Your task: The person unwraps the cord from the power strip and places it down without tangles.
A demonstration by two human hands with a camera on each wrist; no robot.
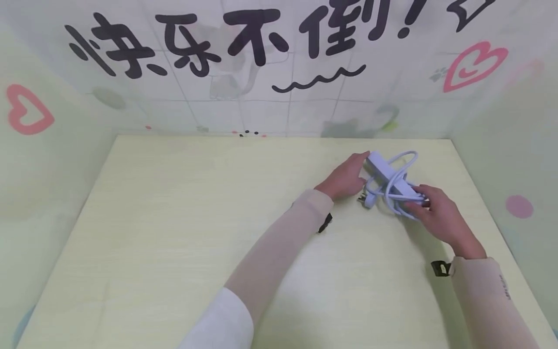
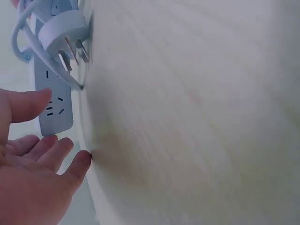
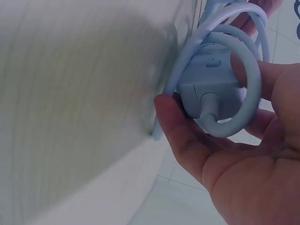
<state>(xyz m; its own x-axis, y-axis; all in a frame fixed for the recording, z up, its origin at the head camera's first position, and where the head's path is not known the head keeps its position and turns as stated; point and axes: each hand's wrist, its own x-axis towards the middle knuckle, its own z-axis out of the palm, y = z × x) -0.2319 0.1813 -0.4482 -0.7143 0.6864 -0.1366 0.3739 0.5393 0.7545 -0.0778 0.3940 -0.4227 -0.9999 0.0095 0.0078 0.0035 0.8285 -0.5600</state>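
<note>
At the far right of the table (image 1: 174,218), the power strip (image 1: 382,167) runs from far left to near right, its near end gripped by the right hand (image 1: 442,218), its far end beside the left hand (image 1: 346,178), thumb and fingers apart.

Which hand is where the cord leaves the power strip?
The right hand, gripping the power strip where the cord emerges; the left hand is at the opposite end.

Pale table (image 1: 174,232) is seen with faint grain | beyond far edge, white backdrop (image 1: 266,116) is printed with black characters (image 1: 259,46), wavy line (image 1: 320,77) | left of far-left corner, pink heart (image 1: 43,115) is drawn | above far-right corner, second heart (image 1: 469,73) | past right edge, mauve dot (image 1: 519,207) is shown
</note>
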